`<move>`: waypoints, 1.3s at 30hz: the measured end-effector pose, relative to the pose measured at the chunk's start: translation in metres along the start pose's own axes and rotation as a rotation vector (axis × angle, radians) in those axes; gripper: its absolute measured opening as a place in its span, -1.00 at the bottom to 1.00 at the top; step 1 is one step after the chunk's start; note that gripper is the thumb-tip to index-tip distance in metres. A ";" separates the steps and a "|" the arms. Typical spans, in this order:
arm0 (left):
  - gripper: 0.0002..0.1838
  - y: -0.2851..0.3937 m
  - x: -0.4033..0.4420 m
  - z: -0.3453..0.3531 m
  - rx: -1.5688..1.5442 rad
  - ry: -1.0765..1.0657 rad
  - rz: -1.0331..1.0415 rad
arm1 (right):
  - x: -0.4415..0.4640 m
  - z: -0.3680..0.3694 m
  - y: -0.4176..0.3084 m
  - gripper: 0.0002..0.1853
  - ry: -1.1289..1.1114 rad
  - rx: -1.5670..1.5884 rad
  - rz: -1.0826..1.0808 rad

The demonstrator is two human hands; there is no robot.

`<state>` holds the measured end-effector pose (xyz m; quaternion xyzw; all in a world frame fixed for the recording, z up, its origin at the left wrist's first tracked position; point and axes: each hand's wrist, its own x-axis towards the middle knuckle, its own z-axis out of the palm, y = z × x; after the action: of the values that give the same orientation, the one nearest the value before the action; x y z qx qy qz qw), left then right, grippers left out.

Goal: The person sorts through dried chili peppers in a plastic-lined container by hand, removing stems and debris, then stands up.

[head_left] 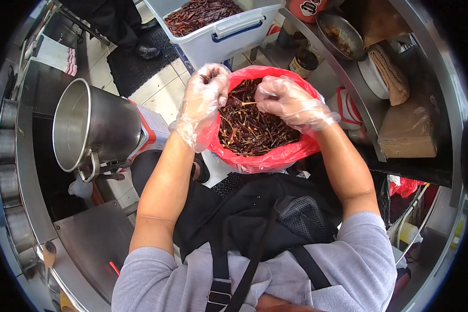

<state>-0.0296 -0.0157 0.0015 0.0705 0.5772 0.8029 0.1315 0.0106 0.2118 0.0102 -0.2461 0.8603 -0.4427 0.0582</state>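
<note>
A red plastic bag (244,163) stands open in front of my lap, holding a heap of dark dried chilies (257,138) with pale stems among them. My left hand (207,88), in a clear plastic glove, is closed above the bag's left rim, and a dark piece of dried chili shows between its fingers. Over the right part of the heap, my right hand (286,99), gloved too, is pinched shut. A thin yellowish chili stem (248,103) sticks out leftward from its fingertips. The hands are apart from each other.
Beyond the bag stands a clear plastic bin (208,52) of dried chilies. A large steel pot (112,117) is at left. Shelves at right hold a pan (342,34), a jar (303,63) and a cardboard box (408,132). Another person's shoe (148,52) rests on a black mat (135,73).
</note>
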 end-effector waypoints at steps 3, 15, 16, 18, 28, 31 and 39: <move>-0.85 0.003 -0.003 0.010 0.274 -0.086 -0.192 | -0.008 -0.004 -0.007 -0.93 0.003 0.377 0.119; -0.71 0.003 -0.015 0.009 0.041 -0.268 -0.254 | -0.010 -0.014 -0.001 -0.90 0.212 0.301 0.088; -0.75 0.009 -0.017 0.012 0.108 -0.262 -0.285 | -0.010 -0.014 -0.003 -0.90 0.214 0.303 0.089; -0.79 0.011 -0.020 0.015 0.176 -0.256 -0.316 | -0.010 -0.014 -0.008 -0.89 0.178 0.175 0.089; -0.84 0.006 -0.023 0.015 0.323 -0.407 -0.305 | -0.010 -0.012 -0.012 -0.83 0.062 -0.126 0.011; -0.83 -0.001 -0.023 0.013 0.367 -0.425 -0.271 | -0.011 -0.012 -0.009 -0.81 0.026 -0.233 -0.041; -0.87 -0.017 -0.016 0.005 0.536 -0.485 -0.197 | -0.015 -0.008 -0.006 -0.78 -0.163 -0.248 -0.007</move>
<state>-0.0108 -0.0105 -0.0121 0.2347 0.7229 0.5668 0.3180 0.0234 0.2219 0.0186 -0.2896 0.8998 -0.3119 0.0956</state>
